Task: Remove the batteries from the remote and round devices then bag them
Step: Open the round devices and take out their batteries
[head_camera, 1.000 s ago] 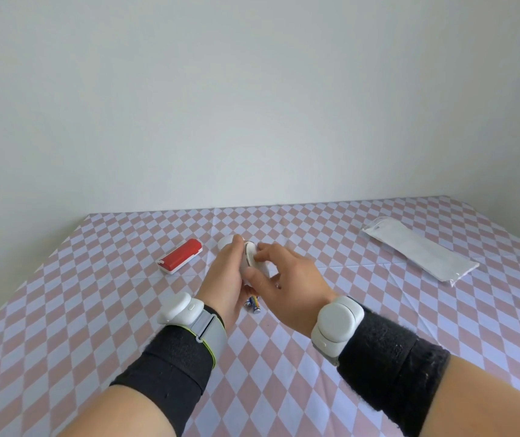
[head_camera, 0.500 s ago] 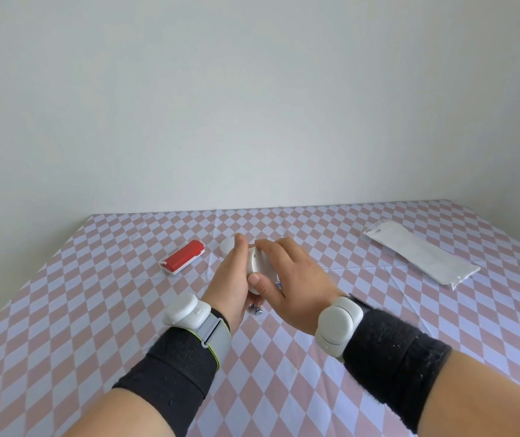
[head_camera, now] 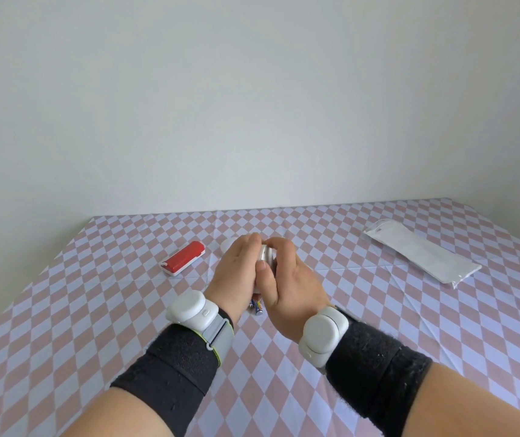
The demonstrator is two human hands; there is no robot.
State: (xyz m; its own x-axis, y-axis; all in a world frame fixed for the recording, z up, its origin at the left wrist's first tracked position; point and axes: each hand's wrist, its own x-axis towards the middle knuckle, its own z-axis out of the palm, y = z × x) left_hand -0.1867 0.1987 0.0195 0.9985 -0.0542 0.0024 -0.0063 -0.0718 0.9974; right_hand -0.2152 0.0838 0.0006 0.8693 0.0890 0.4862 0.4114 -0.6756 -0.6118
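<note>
Just below the grip, toward the wrists, small cylindrical batteries (head_camera: 257, 305) lie on the pink-and-white checked tablecloth (head_camera: 94, 310). The left hand (head_camera: 235, 275) and right hand (head_camera: 287, 285) are closed together around a white round plastic device (head_camera: 265, 258). Left of the grip and beyond it lies a red-and-white rectangular remote (head_camera: 183, 258). Well right lies a clear flat plastic bag (head_camera: 422, 250).

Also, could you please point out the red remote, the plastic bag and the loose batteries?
red remote (head_camera: 183, 258): head view, middle of its red face.
plastic bag (head_camera: 422, 252): head view, centre of its flat surface.
loose batteries (head_camera: 257, 306): head view, visible ends below the hands.
</note>
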